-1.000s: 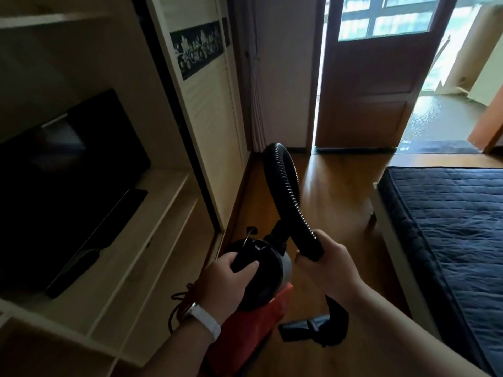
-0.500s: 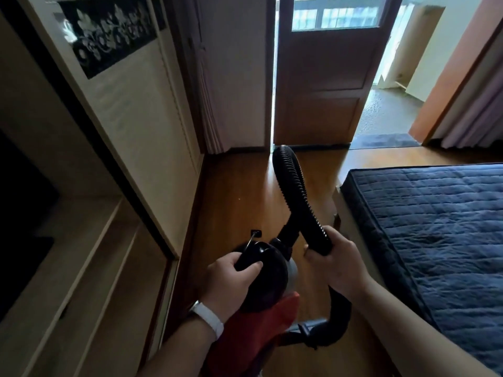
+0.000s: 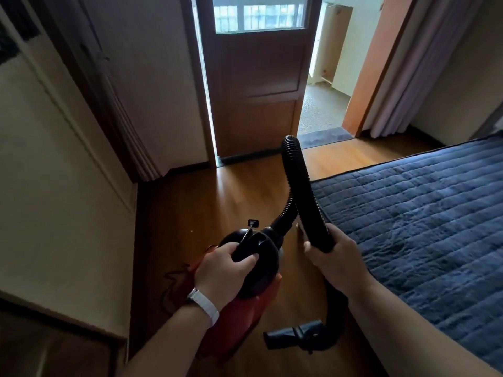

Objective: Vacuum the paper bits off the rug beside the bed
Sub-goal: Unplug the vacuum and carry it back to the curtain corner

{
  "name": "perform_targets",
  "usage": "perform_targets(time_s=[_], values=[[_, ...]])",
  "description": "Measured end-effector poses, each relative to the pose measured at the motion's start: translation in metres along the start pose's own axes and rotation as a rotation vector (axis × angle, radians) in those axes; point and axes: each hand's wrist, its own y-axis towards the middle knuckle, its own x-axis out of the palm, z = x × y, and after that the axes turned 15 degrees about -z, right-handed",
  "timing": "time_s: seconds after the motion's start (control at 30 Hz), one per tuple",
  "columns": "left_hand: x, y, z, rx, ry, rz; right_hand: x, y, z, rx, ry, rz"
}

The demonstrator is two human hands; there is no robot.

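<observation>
Gripping the black top of the vacuum (image 3: 264,270) at lower centre of the frame, the left hand (image 3: 223,270) has its fingers curled over the handle and its thumb pressed against the near side; a white wristband (image 3: 204,303) circles the wrist. The vacuum's red lower body is mostly hidden under that hand and forearm, and whether it rests on the floor (image 3: 217,202) or hangs above it cannot be told. A dark cord (image 3: 170,281) tangles just left of it, hard to follow in the shadow. The ribbed black hose (image 3: 299,183) rises from the vacuum's front, arches toward the middle of the frame and comes down into the right hand (image 3: 334,254), which is wrapped fully round it. Below the fist the hose is partly covered by the wrist, then curves to the nozzle (image 3: 294,337) at bottom centre, lying low near the floor. The bed (image 3: 422,227), under a dark blue quilt, fills the right side and is cut off by the frame edge. A brown door (image 3: 258,104) stands at top centre, its top cut off, and a pale curtain (image 3: 400,77) hangs at upper right. One pale speck (image 3: 192,231) on the floor left of the vacuum is too small to identify.
</observation>
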Motion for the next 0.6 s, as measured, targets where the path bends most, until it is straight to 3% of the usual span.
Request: perform_targets(time_s=[0.6], values=[[-0.025, 0.316, 0.089, -0.094, -0.043, 0.02, -0.088, 0.347, 0.032, -0.074, 0.08, -0.083]])
